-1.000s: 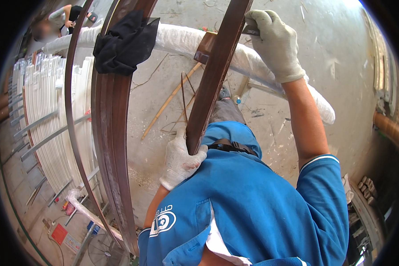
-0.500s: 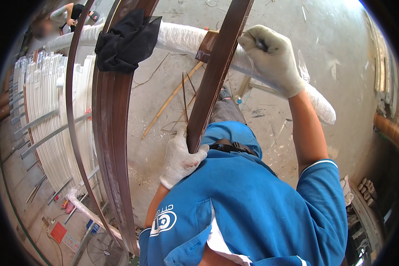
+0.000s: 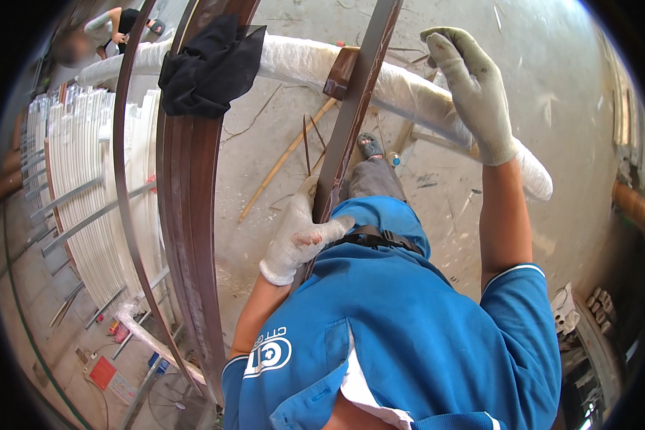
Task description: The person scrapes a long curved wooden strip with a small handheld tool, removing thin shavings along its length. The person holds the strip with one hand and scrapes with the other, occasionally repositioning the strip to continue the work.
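Observation:
My left hand [image 3: 297,240], in a stained white work glove, is wrapped round the lower part of a long dark brown profile strip [image 3: 355,107]. The strip slants up and to the right, past the top edge of the view. Off to the strip's right, my right hand [image 3: 476,97] is raised in a greyish glove. Its fingers are stretched out and bent a little at the tips, apart from the strip. A dark spot shows by those fingertips, too small to name. Behind the strip, a short brown piece [image 3: 340,74] rests at a plastic-wrapped bar [image 3: 294,59].
More long brown profiles [image 3: 190,236] stand at the left, with a black cloth [image 3: 211,68] draped over them. Beyond are stacked white profiles [image 3: 93,208] on metal rack bars. A fan [image 3: 175,401] stands lower left. Another person [image 3: 118,32] is at the far left. Thin sticks [image 3: 287,161] lie on the floor.
My right hand has moved right, away from the strip, and its fingers have uncurled from a fist. My left hand has slid a little along the strip, whose lower end now reaches below it.

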A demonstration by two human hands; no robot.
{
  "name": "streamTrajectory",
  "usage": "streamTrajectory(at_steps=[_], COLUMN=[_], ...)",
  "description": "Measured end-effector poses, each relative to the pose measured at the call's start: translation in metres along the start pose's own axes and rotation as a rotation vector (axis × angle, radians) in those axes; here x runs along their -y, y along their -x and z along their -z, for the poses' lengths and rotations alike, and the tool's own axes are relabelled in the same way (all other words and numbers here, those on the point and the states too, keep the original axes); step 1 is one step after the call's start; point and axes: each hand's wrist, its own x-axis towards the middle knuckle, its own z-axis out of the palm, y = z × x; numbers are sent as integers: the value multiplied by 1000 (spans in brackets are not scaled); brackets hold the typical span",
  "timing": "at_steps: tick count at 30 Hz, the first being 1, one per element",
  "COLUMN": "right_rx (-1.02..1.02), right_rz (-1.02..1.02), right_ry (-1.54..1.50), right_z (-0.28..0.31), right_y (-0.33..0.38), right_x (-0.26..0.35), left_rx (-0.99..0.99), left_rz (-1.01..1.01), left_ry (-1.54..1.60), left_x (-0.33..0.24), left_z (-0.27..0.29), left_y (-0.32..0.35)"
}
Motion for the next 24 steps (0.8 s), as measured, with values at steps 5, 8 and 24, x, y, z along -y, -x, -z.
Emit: streamTrajectory(at_steps=[5,8,24], right_rx=[-6,0,475], right_rz=[4,47,498], right_ry=[5,148,860], right_z=[-3,1,-59], right_y=[2,-20,31], right_x=[7,23,56], left_rx=[77,124,134], left_rz=[49,-20,-329], left_ry=[62,159,127], left_x=[-5,-8,35], left_z=[7,9,8], left_y=[-4,-9,-22])
